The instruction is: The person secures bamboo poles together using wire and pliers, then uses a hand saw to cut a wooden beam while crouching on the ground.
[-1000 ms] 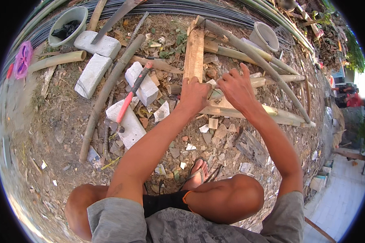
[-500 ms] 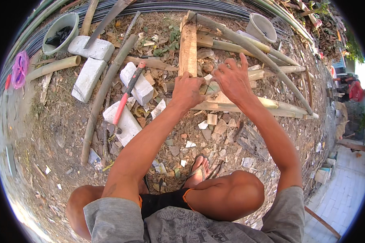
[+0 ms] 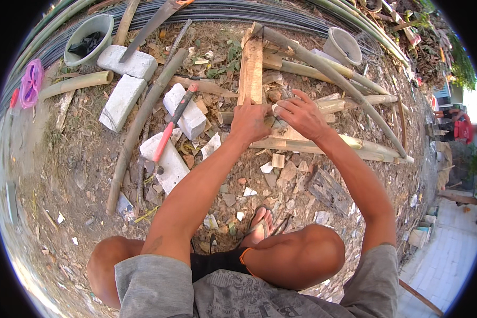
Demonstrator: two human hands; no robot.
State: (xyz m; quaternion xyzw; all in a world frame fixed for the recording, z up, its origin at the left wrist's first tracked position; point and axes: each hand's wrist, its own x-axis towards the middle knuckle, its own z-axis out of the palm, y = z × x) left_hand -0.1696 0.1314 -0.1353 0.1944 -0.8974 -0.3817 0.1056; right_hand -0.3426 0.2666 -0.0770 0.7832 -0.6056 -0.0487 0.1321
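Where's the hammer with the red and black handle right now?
In the head view, the hammer lies left of the person's left hand, across two white blocks, just right of a long grey-brown pole.

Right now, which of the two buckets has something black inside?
The upper-left bucket, left of the saw: crumpled black plastic shows in it. The upper-right bucket, nearer the right hand, shows none.

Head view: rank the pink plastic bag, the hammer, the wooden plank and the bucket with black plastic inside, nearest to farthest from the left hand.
From the left hand:
1. Wooden plank: its near end is at the hand.
2. Hammer: to the left.
3. Bucket: farther left and ahead.
4. Pink plastic bag: far left.
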